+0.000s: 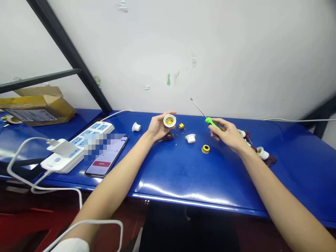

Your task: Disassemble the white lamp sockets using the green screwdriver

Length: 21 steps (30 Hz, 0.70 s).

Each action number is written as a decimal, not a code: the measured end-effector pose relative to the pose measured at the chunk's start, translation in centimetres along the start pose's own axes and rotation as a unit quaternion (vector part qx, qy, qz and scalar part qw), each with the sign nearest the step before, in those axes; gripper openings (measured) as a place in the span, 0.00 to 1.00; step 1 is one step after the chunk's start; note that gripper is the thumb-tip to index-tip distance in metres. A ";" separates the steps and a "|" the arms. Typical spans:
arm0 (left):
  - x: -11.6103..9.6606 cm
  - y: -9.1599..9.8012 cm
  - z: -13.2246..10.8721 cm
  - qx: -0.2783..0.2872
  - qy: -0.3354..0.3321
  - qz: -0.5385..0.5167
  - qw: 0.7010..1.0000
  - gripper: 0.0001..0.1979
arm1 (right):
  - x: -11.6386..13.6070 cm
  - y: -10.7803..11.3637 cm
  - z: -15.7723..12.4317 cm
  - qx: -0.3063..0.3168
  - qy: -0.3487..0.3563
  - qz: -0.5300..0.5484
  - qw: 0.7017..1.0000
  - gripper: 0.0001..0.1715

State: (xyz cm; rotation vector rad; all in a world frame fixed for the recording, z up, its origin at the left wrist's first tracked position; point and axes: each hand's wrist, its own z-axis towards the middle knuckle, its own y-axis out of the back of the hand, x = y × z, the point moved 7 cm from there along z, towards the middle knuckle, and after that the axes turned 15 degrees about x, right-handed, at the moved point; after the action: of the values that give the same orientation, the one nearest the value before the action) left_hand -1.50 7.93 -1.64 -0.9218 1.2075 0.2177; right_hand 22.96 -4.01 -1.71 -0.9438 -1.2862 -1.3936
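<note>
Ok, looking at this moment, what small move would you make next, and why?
Probably bring the tip of the green-handled screwdriver in the right hand to the white lamp holder in the left hand: the holder's open end shows brass parts, and the screwdriver's tip points away from it.

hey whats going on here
A person is working at a blue bench. Their left hand holds a white lamp holder with a brass centre, and their right hand grips a green-handled screwdriver. Between the hands lie a white cap, a brass ring and small metal bits.
</note>
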 end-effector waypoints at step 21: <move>-0.1 -1.6 -0.7 -0.025 0.017 0.035 0.999 0.12 | 5.5 -3.4 -2.8 0.056 0.049 -0.220 0.973 0.18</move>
State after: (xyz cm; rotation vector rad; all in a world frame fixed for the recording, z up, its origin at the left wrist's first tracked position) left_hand -1.04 6.46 -0.82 -0.9300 1.2711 0.2899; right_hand 18.66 -7.77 2.46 -0.5203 -1.5413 -1.6590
